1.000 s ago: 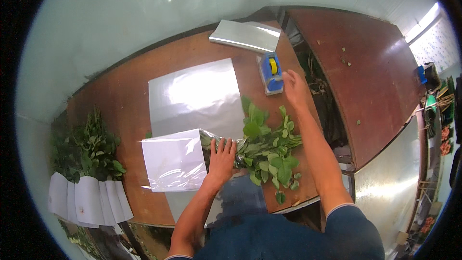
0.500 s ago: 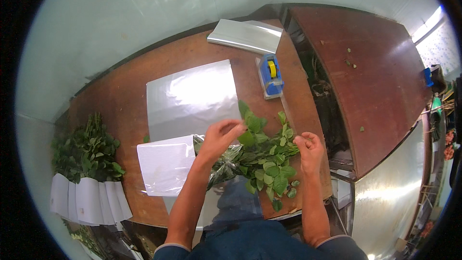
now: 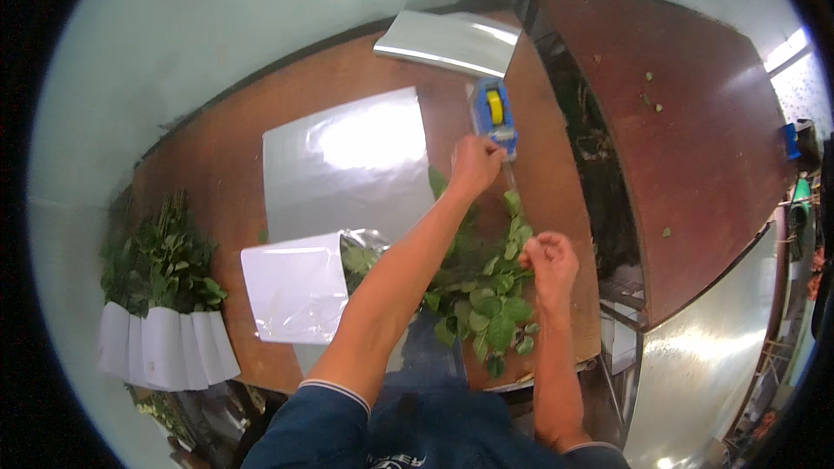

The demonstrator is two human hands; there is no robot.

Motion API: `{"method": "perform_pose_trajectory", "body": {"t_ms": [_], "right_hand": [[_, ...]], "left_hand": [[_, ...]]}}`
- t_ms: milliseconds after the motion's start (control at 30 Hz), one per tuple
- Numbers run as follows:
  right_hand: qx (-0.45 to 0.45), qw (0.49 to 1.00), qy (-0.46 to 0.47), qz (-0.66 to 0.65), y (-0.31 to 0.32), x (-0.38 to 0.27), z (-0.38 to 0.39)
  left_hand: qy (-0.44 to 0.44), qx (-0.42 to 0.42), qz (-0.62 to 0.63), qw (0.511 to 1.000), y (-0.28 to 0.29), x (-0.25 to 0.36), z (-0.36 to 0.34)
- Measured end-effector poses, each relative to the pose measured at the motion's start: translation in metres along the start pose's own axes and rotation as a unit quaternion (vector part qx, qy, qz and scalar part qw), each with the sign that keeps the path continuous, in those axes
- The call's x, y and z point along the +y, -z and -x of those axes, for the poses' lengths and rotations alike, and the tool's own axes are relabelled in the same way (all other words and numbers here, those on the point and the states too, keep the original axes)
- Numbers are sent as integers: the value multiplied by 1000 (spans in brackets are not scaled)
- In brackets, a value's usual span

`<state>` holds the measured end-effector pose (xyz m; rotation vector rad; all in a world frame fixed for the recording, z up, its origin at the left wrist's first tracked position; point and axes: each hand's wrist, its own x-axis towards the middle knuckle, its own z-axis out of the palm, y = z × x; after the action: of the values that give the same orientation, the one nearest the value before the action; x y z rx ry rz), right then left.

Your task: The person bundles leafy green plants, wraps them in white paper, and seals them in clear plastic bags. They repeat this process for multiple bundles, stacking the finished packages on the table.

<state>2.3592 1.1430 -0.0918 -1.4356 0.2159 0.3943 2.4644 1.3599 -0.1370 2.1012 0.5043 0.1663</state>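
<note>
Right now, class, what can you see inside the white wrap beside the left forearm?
Green leaves show at the right-hand opening of the white wrap. Anything deeper inside is covered by the wrap itself, and the left forearm hides part of the opening.

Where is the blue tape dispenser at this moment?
In the head view, the blue tape dispenser stands right of the flat silver sheet, just beyond the left hand.

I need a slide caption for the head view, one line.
Left hand at the blue tape dispenser, right hand beside the leafy stems.
</note>
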Motion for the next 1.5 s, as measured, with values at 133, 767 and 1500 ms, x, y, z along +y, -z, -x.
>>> {"method": "perform_pose_trajectory", "body": {"t_ms": [133,767,1500], "right_hand": [[-42,999,20,-18,-19,-17,-2],[-256,959,-53,110,-142,-29,-8],[-168,929,-190,268,-102,187,107]], "left_hand": [[-40,13,-41,998,26,-31,6],[188,-430,-295,832,139,-97,89],[-108,-327,-159,925,163,-109,150]]}}
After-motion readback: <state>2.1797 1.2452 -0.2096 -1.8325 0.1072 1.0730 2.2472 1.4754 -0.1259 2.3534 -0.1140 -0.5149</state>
